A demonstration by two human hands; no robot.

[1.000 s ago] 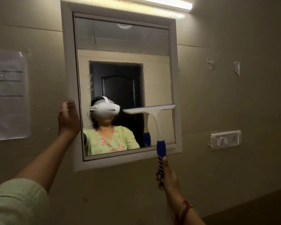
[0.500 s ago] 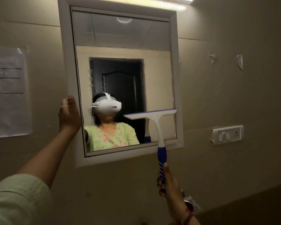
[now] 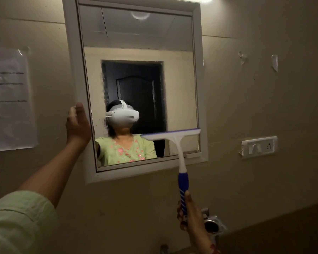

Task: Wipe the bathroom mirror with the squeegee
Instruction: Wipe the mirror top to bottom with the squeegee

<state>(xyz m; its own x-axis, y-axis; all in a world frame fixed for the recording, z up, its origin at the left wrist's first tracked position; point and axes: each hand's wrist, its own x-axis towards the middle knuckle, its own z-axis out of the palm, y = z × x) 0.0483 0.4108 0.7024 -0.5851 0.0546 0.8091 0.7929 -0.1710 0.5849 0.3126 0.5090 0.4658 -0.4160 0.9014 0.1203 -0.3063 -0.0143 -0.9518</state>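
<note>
A white-framed mirror (image 3: 75,57) hangs on the beige wall. A squeegee (image 3: 174,138) with a white blade head and blue-and-white handle lies against the glass near its lower right corner, blade roughly level. My right hand (image 3: 191,213) is closed around the handle's lower end, below the mirror. My left hand (image 3: 77,123) grips the frame's left edge, fingers behind it and thumb in front. The glass reflects a person in a green top wearing a white headset.
A paper notice (image 3: 9,99) is taped to the wall on the left. A white switch and socket plate (image 3: 259,146) sits right of the mirror. A metal tap fitting (image 3: 212,224) juts from the wall under my right hand. A light strip glows above the frame.
The squeegee and my right hand have slid down the glass toward the mirror's bottom right corner. My left hand stays on the frame's left edge.
</note>
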